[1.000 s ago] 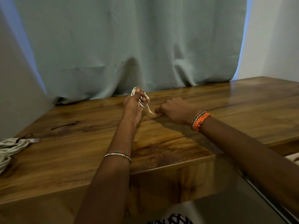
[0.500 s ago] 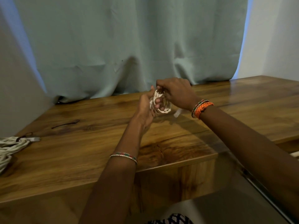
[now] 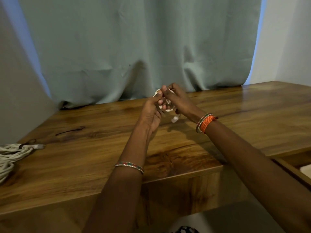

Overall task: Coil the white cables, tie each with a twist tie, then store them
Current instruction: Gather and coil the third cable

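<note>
We are holding the small white cable coil (image 3: 165, 107) above the worktop (image 3: 252, 111), between both hands. Our left hand (image 3: 152, 111) is gripping it from the left, our right hand (image 3: 178, 101) pinching its top; its plug end (image 3: 175, 118) is dangling below our right fingers (image 3: 165, 91).

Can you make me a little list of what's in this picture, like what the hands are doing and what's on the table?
left hand: raised above the table, fingers curled round the coiled white cable
right hand: on the same coil, pinching it at the top
cable end: a plug dangles below the hands
table: brown wood
far left of table: a bundle of white cables
near the bundle: thin dark twist ties lying loose
behind: pale green curtain
wrists: orange bracelet on the right, thin beaded one on the left
</note>
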